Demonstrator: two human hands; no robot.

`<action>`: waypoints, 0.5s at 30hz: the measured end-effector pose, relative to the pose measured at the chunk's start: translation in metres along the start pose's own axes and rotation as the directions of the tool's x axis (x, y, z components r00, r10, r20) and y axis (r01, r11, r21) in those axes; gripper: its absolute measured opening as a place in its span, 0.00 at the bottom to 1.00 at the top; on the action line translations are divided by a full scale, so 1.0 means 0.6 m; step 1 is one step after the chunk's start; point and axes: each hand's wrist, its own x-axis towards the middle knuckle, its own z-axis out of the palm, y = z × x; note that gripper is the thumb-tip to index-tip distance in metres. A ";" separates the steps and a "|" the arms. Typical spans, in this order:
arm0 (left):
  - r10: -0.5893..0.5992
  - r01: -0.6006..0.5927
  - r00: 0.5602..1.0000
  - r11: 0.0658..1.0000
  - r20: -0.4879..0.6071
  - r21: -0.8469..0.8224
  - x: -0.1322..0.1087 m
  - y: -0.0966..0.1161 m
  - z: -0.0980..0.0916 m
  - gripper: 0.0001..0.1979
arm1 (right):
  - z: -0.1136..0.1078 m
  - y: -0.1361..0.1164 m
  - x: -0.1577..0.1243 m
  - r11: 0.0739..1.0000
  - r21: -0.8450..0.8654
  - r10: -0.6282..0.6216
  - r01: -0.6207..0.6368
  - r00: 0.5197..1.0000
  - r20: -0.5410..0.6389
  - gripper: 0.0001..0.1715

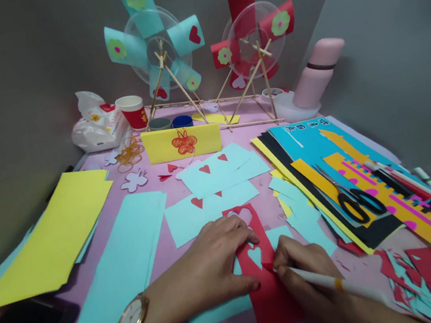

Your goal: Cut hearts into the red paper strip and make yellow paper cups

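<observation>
Watch: gold-toned, pale dial, on the left wrist, lower left of centre.
Left hand: lies across the red paper, fingers loosely spread and thumb apart; presses down, pinches nothing.
Right hand: lower right of centre; closed narrowly around a white pen, its front end at the paper's right edge; whether the tip is nib or blade cannot be told.
Red paper, place: lower centre of the frame, lengthwise toward the camera, partly over light blue paper.
Red paper, openings: one heart-shaped, showing light blue beneath; another at the far end.
Red paper, handling: judged very light, thin and bendable; likely to slide if pressed on one side only.
Red paper, weak points: the narrow borders around the openings, which probably tear or crease easily.
Red paper, best hold: flat palm or spread fingertips on the solid near end; lift by that end, not by the borders.
Scissors: black-handled, right of the frame, resting on stacked sheets.
Scraps: red and light blue, loose, lower right.
</observation>
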 end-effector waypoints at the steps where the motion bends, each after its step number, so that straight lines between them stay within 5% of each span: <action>1: 0.001 -0.001 1.000 1.000 -0.001 -0.001 0.000 0.000 0.000 0.22 | 0.000 0.000 0.000 1.000 0.000 -0.013 0.013 1.000 0.006 0.07; 15: 0.015 -0.015 1.000 1.000 -0.003 0.005 -0.001 -0.007 0.005 0.22 | -0.003 -0.001 -0.002 0.997 -0.026 -0.077 0.077 0.997 0.007 0.08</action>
